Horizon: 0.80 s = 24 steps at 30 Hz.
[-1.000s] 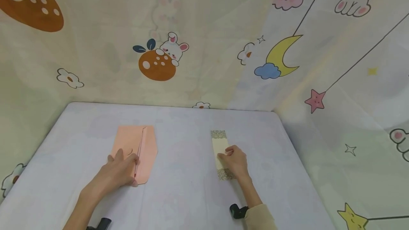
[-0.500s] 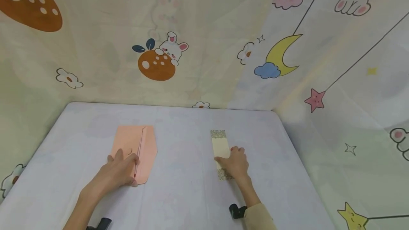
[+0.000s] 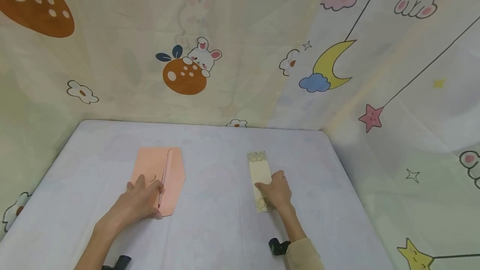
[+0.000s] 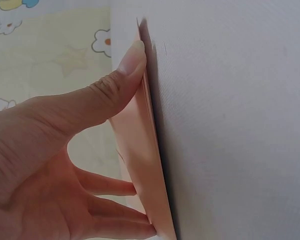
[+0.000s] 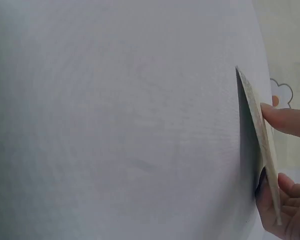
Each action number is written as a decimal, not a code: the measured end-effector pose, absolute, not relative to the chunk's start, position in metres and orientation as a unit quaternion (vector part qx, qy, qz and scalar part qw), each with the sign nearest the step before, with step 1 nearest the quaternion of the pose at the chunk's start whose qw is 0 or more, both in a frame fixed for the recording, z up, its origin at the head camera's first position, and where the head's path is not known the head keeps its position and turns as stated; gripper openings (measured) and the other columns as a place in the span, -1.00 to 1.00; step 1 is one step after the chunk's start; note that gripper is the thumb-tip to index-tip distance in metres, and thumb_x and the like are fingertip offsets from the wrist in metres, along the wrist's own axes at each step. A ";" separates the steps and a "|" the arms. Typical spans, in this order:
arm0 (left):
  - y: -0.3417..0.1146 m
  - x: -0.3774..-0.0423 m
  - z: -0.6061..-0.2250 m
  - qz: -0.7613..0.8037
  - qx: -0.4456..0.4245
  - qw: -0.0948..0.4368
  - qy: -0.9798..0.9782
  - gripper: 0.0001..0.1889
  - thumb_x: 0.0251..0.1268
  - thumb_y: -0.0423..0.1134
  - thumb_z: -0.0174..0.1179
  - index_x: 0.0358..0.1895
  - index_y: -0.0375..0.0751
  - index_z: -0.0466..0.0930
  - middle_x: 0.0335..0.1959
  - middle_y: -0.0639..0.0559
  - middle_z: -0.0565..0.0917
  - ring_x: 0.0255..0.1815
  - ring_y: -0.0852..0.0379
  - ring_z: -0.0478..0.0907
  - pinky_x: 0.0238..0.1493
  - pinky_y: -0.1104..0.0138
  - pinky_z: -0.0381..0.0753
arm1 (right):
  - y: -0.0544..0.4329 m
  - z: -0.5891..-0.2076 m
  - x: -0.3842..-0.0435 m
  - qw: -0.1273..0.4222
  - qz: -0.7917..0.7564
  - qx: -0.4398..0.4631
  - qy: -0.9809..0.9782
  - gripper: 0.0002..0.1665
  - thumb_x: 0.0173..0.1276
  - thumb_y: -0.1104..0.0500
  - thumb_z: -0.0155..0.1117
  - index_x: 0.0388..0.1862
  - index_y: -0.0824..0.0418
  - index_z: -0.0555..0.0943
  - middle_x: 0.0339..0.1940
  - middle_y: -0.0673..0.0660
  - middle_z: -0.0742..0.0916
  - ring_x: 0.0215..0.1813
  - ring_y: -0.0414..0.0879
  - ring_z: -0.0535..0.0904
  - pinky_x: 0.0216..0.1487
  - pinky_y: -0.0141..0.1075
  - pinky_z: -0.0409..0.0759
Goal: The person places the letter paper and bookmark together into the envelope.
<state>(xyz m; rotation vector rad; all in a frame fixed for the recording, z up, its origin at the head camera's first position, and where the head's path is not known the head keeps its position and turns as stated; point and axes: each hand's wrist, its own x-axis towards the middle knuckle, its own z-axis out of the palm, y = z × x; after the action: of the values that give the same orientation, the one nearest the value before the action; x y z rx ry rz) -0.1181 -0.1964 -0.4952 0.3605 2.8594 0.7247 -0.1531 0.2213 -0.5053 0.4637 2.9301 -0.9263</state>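
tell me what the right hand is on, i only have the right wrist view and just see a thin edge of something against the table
Observer: From the head view it is a long cream strip with speckled ends, lying flat on the table; the right hand presses its near half.
Operator: anything else on the table
Observer: Yes, a folded pink paper lies to the left of the strip, apart from it.
Operator: is the left hand touching that
Observer: Yes. The left hand lies flat on its near part, and the left wrist view shows the thumb pressing the paper's edge down.
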 end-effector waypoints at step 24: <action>-0.197 -0.118 -0.496 0.246 0.120 0.084 0.958 -0.36 -0.23 -0.06 0.68 -0.04 0.03 0.48 -0.17 -0.16 0.26 -0.31 -0.19 0.29 -0.53 0.22 0.30 | 0.227 -0.490 -0.153 0.030 -0.432 0.138 0.891 -0.59 0.42 0.23 0.26 0.15 0.46 0.58 -0.19 0.33 0.72 -0.30 0.03 0.64 -0.33 -0.24 0.61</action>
<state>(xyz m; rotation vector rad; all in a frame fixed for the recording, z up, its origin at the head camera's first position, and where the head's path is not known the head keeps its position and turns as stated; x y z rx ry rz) -0.1181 -0.1969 -0.4959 0.3573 2.8586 0.7325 -0.1529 0.2267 -0.4895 0.4240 2.7461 -1.3306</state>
